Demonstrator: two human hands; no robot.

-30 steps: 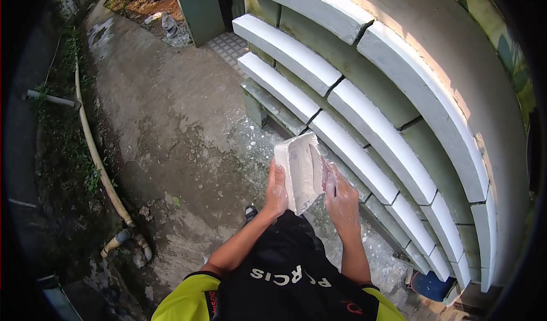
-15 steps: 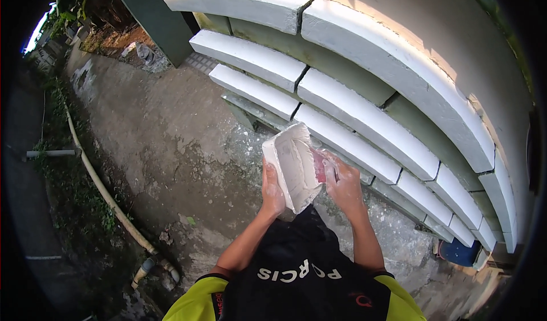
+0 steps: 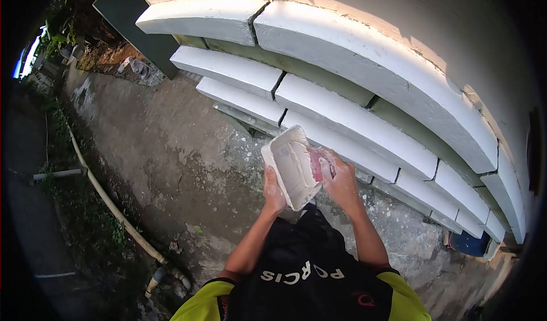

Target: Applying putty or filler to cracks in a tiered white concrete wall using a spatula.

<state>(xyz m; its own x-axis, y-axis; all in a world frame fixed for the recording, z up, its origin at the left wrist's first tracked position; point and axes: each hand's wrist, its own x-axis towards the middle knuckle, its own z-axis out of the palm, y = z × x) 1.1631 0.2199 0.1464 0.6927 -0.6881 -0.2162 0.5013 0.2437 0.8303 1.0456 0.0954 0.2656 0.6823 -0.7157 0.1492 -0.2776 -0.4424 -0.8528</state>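
My left hand (image 3: 274,192) grips the left side of a rectangular white tub (image 3: 268,154), held tilted in front of my body. A white, paste-like coat (image 3: 293,170) covers its inner walls and bottom. In my right hand (image 3: 341,181), closed around it, is a flat pinkish-red tool (image 3: 315,166) smeared with white. Its front end reaches into the tub at the right wall; whether it is a brush or a scraper I cannot tell. White smears mark the fingers of both hands.
Stacked long white blocks (image 3: 353,101) step up beside the wall ahead and to the right. Stained concrete ground (image 3: 154,133) lies to the left, with a long pale pipe (image 3: 108,198) along a weedy edge. A blue container (image 3: 469,242) stands at the far right.
The view has swung a little, so the block rows sit farther left. Both hands keep hold of the tub and the tool, with the tool's end still at the tub's right wall.
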